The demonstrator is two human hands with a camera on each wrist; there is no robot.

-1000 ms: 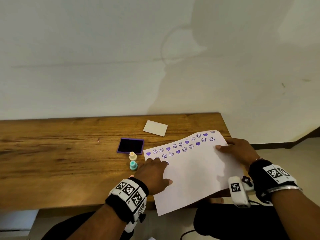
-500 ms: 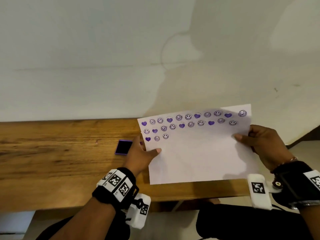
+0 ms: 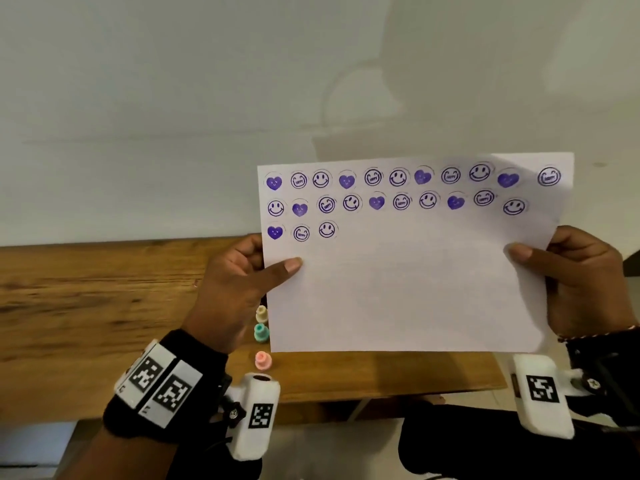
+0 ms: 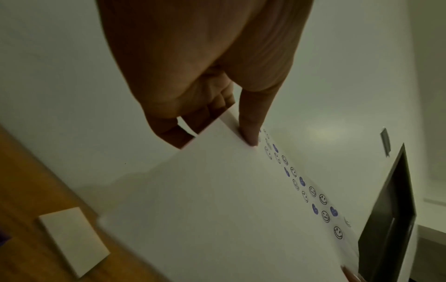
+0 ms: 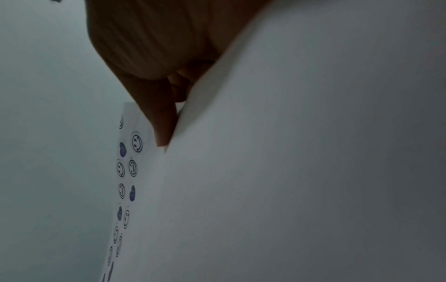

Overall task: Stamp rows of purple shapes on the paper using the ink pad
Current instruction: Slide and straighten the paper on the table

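Observation:
A white sheet of paper is held upright in the air above the wooden table, facing me. It carries two full rows and a short third row of purple hearts and smiley faces. My left hand pinches the paper's left edge, thumb on the front, other fingers behind. My right hand pinches the right edge the same way. In the left wrist view the thumb presses the paper; the right wrist view shows a thumb on the sheet. The ink pad is hidden.
Three small stamps stand on the table below my left hand: cream, teal and pink. A cream card lies on the wood. A plain wall rises behind the table. A dark screen is at the right.
Both hands lifted the paper off the table and raised it upright toward me. It now covers the ink pad and the card that showed a second ago.

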